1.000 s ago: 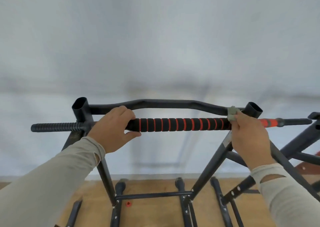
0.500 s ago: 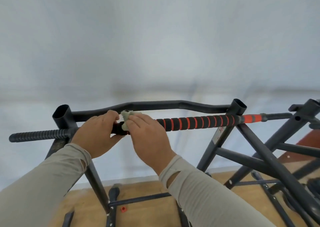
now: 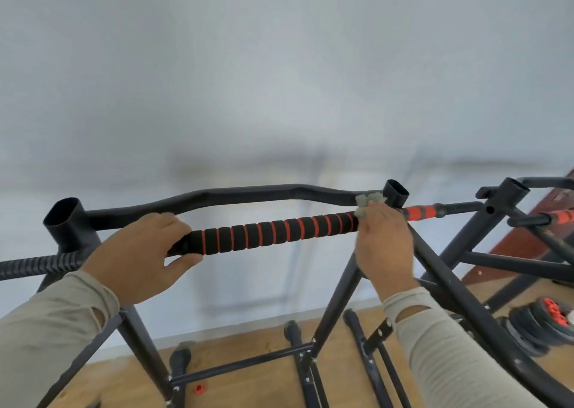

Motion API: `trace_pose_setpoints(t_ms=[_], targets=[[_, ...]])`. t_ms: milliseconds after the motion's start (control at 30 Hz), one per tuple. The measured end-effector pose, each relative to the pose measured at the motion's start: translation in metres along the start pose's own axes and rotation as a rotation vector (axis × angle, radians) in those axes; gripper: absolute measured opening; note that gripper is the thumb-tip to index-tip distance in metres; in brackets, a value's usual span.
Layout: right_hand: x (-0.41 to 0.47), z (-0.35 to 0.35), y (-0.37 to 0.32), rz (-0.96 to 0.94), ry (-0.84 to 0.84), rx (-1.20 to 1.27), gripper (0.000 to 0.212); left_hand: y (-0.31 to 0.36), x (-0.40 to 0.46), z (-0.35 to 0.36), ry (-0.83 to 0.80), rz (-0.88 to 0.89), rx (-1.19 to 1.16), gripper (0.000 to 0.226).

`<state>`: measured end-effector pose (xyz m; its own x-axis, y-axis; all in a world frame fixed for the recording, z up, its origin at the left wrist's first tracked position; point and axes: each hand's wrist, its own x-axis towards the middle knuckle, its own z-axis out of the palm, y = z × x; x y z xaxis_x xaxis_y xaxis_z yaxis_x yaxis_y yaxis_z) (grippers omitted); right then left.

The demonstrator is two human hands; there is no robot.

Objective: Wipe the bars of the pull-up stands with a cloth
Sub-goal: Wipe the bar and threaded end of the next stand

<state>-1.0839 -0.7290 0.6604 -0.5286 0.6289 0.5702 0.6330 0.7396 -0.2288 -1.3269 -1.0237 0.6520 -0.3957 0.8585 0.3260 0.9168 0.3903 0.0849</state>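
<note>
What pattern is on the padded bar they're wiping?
The padded bar is black foam with thin orange-red rings, seen clearly in the head view.

Head camera looks forward-down, close over the bar.

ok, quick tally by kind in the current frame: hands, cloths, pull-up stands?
Hands: 2, left hand gripping the foam bar, right hand holding the cloth
Cloths: 1, the cloth
Pull-up stands: 2, near stand, second stand
Total: 5

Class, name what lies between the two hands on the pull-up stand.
In the head view, the striped foam grip spans from left hand to right hand.
</note>
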Motion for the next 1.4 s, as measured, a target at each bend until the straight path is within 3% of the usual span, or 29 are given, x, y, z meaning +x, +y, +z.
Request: trace_pose_setpoints(t_ms=[100,300,467,567,667,733,900,1067,1200,1400], targets=[[-0.014,0.011,-0.064,-0.077,-0.017,0.086,0.022,0.003,-0.004,0.008,0.083,0.006,0.056,0.046],[-0.060,0.038,-0.187,-0.446,-0.120,0.338,0.019,0.007,-0.005,0.010,0.164,-0.068,0.003,0.048],[-0.036,0.033,-0.134,-0.563,-0.128,0.288,0.026,-0.004,-0.003,0.010,0.117,0.028,0.060,0.043],[-0.021,0.019,-0.066,-0.443,-0.094,0.165,0.029,-0.007,-0.001,0.011,0.115,0.037,0.070,0.040],[-0.002,-0.007,0.003,-0.209,-0.151,-0.068,0.037,-0.008,0.001,0.011,0.116,0.038,0.082,0.037],[0.011,-0.020,0.033,-0.049,-0.187,-0.148,0.030,-0.007,0.002,0.011,0.114,0.036,0.093,0.038],[0.008,-0.008,0.002,0.031,-0.098,0.021,0.026,0.007,0.002,0.014,0.148,-0.047,0.145,0.046],[-0.037,0.017,-0.110,-0.196,-0.025,0.260,0.017,0.014,-0.002,0.013,0.109,-0.058,0.197,0.043],[-0.068,0.042,-0.190,-0.473,-0.085,0.301,0.027,0.017,0.000,0.015,0.127,-0.117,0.179,0.043],[-0.042,0.036,-0.134,-0.600,-0.012,0.233,0.028,0.010,0.003,0.011,0.144,-0.084,0.134,0.039]])
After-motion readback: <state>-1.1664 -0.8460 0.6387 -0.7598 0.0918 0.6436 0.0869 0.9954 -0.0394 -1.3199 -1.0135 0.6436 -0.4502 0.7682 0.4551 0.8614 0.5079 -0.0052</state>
